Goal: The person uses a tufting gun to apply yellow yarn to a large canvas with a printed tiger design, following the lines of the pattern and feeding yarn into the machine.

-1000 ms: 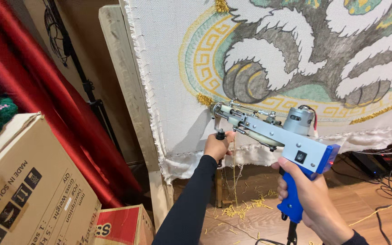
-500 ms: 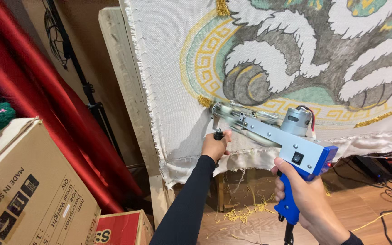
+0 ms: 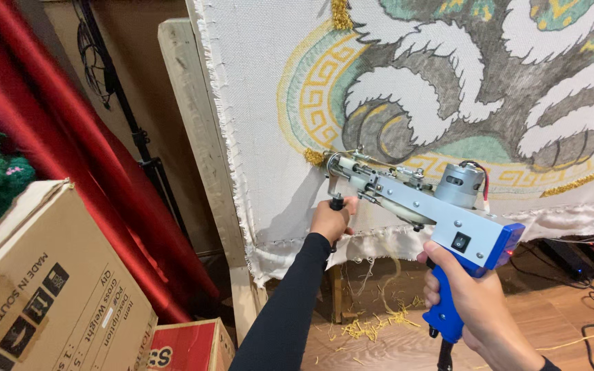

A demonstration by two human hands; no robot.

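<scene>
The person holds a blue-handled, silver-bodied tufting gun [image 3: 434,213] with both hands, its needle end pressed against the stretched white backing cloth [image 3: 262,103] at the lower left edge of a printed pattern of gold key-fret bands, green patches and grey-and-white curls. The right hand [image 3: 472,302], at about five o'clock from the needle tip, is wrapped tight around the blue pistol grip. The left hand [image 3: 331,220], in a long black sleeve, is closed in a fist around the small black front handle just below the nose of the gun. A tuft of gold yarn [image 3: 314,156] sits on the cloth touching the needle end, at nine o'clock from it. Behind the cloth's frayed left edge stands a pale wooden frame post [image 3: 194,137]. At eight o'clock, well apart, sits a brown cardboard box [image 3: 49,288], with red drapery [image 3: 56,137] behind it. Gold yarn scraps [image 3: 372,323] lie on the wooden floor below the gun.
</scene>
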